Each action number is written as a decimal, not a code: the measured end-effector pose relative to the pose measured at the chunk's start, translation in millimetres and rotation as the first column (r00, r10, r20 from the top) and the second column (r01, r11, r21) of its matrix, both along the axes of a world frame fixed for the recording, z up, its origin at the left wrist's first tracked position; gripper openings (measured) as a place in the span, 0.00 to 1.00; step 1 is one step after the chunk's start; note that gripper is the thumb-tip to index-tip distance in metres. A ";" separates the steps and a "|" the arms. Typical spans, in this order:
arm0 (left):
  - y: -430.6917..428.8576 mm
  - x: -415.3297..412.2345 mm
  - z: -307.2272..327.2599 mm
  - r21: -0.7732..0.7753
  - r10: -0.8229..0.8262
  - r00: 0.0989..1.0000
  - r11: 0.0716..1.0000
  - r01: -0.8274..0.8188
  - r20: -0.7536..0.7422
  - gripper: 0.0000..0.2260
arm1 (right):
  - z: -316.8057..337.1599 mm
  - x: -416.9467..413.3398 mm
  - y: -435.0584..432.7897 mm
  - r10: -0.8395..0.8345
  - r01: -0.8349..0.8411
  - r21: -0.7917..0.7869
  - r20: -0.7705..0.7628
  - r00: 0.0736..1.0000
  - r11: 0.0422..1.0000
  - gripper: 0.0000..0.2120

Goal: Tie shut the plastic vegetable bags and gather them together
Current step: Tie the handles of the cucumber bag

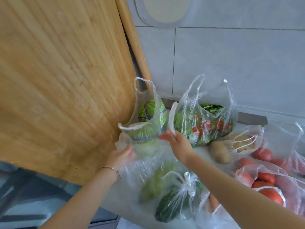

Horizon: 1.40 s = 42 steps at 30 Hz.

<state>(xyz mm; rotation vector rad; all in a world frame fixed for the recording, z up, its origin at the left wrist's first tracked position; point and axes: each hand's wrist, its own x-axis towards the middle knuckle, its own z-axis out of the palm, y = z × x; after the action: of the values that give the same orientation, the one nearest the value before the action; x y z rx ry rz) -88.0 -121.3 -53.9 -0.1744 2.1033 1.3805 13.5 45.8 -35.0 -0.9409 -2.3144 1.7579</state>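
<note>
A clear bag with a green cabbage (146, 119) stands open against the wooden board, its handles loose. My left hand (119, 154) grips this bag's lower left edge. My right hand (177, 142) touches its right side and pinches a white handle loop of the neighbouring leafy-greens bag (206, 124), which has red print and is open. In front lies a knotted bag of dark green vegetables (178, 197). A pale green vegetable bag (155, 182) lies beside it.
A large wooden cutting board (62, 80) leans at the left. Potatoes in a bag (242, 142), one loose potato (220, 152) and open tomato bags (270, 190) fill the right of the counter. A tiled wall (231, 60) stands behind.
</note>
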 end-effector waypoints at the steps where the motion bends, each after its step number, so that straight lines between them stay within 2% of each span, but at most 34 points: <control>1: 1.1 4.0 2.4 0.025 -0.055 0.995 0.998 0.057 -0.088 0.14 | -2.0 8.7 2.3 -0.009 0.009 0.011 -0.024 1.000 1.000 0.17; 3: 5.2 11.7 1.3 0.158 -0.141 0.957 0.970 0.186 -0.255 0.14 | -5.4 27.2 5.5 -0.031 0.033 0.041 -0.054 0.998 0.999 0.18; 5: 13.7 21.1 5.7 0.362 -0.178 0.943 0.891 0.275 -0.280 0.15 | -6.9 41.2 6.7 -0.079 0.078 -0.016 -0.134 0.988 0.997 0.19; 7: 27.7 25.3 9.5 0.535 -0.186 0.963 0.802 0.264 -0.196 0.16 | -4.6 51.6 8.5 -0.182 0.149 -0.142 -0.254 0.950 0.979 0.19; 9: 42.2 29.7 14.7 0.666 -0.158 0.984 0.727 0.169 -0.077 0.15 | -2.5 59.0 9.0 -0.301 0.189 -0.330 -0.330 0.895 0.925 0.18; 11: 56.3 37.0 20.4 0.690 -0.185 0.983 0.709 0.147 -0.020 0.16 | -1.1 64.4 9.1 -0.381 0.204 -0.453 -0.344 0.858 0.868 0.17; 13: 67.2 43.8 22.9 0.645 -0.244 0.970 0.738 0.197 -0.017 0.18 | -0.1 63.4 7.9 -0.409 0.234 -0.479 -0.300 0.862 0.846 0.18; 16: 81.8 51.9 26.4 0.603 -0.304 0.949 0.774 0.193 0.087 0.26 | -6.2 59.6 10.5 -0.436 0.364 -0.389 -0.113 0.893 0.846 0.20; 18: 87.4 55.4 24.5 0.540 -0.311 0.950 0.804 0.247 0.029 0.24 | -13.1 58.1 12.5 -0.442 0.402 -0.380 -0.022 0.897 0.833 0.20; 20: 90.5 60.4 22.8 0.455 -0.309 0.949 0.838 0.302 -0.062 0.18 | -16.9 57.0 13.4 -0.435 0.401 -0.406 0.009 0.900 0.821 0.18; 22: 91.6 64.5 19.6 0.412 -0.293 0.953 0.860 0.300 -0.081 0.16 | -18.3 56.9 12.9 -0.400 0.376 -0.390 0.021 0.916 0.841 0.14; 27: 93.7 72.6 11.1 0.328 -0.260 0.964 0.916 0.230 0.052 0.07 | -18.5 60.9 4.3 -0.275 0.265 -0.186 -0.031 0.961 0.946 0.15; 30: 97.7 75.9 8.4 0.252 -0.298 0.944 0.933 0.258 0.139 0.02 | -14.9 64.3 -0.9 -0.196 0.171 -0.201 -0.113 0.974 0.965 0.15; 32: 99.5 73.4 9.7 0.219 -0.323 0.935 0.932 0.289 0.143 0.04 | -13.6 67.9 -0.8 -0.139 0.093 -0.250 -0.171 0.975 0.964 0.11; 34: 100.7 72.9 12.0 0.185 -0.354 0.934 0.922 0.339 0.049 0.06 | -11.8 70.5 -0.7 -0.090 0.044 -0.248 -0.174 0.981 0.968 0.14; 35: 101.9 75.0 14.4 0.165 -0.376 0.925 0.911 0.378 -0.043 0.06 | -13.7 71.0 0.3 -0.122 0.085 -0.227 -0.152 0.981 0.970 0.15; 37: 105.0 80.1 18.8 0.155 -0.396 0.888 0.886 0.436 -0.233 0.06 | -17.8 68.0 3.2 -0.280 0.246 -0.242 -0.117 0.953 0.939 0.17; 39: 106.8 83.9 18.0 0.154 -0.398 0.856 0.872 0.464 -0.330 0.08 | -20.6 64.1 9.2 -0.433 0.382 -0.327 -0.099 0.896 0.864 0.17; 41: 102.9 85.8 10.4 0.108 -0.439 0.784 0.840 0.532 -0.439 0.11 | -22.1 60.2 15.9 -0.562 0.500 -0.409 -0.040 0.826 0.764 0.16; 42: 98.7 86.2 4.2 0.039 -0.481 0.696 0.807 0.589 -0.533 0.12 | -23.2 59.1 18.1 -0.600 0.539 -0.419 -0.016 0.800 0.731 0.16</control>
<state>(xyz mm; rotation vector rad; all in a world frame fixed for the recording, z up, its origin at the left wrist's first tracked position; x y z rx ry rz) -1.8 -22.7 -49.7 0.9289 2.1165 1.3383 72.6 63.8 -58.2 -1.3424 -1.3568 1.9307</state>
